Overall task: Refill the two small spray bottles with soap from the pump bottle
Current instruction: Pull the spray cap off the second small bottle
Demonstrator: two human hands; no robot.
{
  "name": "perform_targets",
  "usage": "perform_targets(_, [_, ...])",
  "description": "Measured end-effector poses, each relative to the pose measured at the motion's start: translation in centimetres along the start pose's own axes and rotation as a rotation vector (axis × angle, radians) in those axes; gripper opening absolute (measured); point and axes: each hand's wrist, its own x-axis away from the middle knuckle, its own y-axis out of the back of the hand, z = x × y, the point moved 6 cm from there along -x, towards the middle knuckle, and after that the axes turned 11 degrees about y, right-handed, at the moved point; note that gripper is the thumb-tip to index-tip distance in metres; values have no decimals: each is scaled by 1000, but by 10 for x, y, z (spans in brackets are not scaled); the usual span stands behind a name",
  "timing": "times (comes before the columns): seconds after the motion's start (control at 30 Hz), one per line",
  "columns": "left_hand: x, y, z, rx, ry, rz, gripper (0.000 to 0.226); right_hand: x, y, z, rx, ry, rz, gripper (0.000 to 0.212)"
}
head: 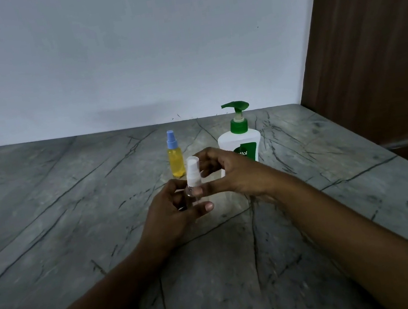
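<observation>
One of two looks filled: blue-capped spray bottle [176,158] stands yellow-full on the desk [71,202] beside the pump bottle [241,143]; your left hand [171,210] grips the clear spray bottle [191,191], right hand [232,173] pinches its cap [193,168], not yet off.

Three bottles, two hands, one table [45,206].
Sprayers, two: clear sprayer [193,180] mid-table, yellow sprayer [176,160] at 11 o'clock from it. Pump bottle [239,139], one, at 2 o'clock. Hands, two: left hand [171,214], right hand [235,174].
</observation>
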Motion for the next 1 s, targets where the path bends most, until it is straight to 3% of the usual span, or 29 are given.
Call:
perform_targets(0.1, [-2, -1, -1, -35, 4, -8, 44, -1, -2, 7, 189, 86, -235, 40])
perform_targets(0.2, [-2, 0, 0, -32, 11, -9, 42, -1, -9, 7, 269, 106, -267, 35])
perform_targets(0.33, [-1, 0, 2, 0, 23, 18, 45, -3, -2, -2, 3, 47, -102, 24])
perform_targets(0.47, [-1, -1, 1, 3, 31, 41, 41, 2, -6, -7, -122, -13, 135, 51])
perform_targets(0.53, [-1, -1, 2, 3, 39, 42, 42, 1, -2, -3, -87, -1, 47, 52])
perform_targets(0.63, [-3, 0, 3, -2, 48, 23, 46, -1, 2, 5, 66, 89, -227, 34])
perform_targets(0.7, [-4, 0, 3, -36, 44, 7, 42, -2, -4, 7, 149, 128, -264, 33])
perform_targets(0.87, [-3, 1, 5, -12, 47, 15, 45, -3, -2, 5, 33, 113, -104, 31])
perform_targets(1.0, [-2, 0, 3, -24, 45, 37, 41, 1, -4, -1, -166, 15, 126, 65])
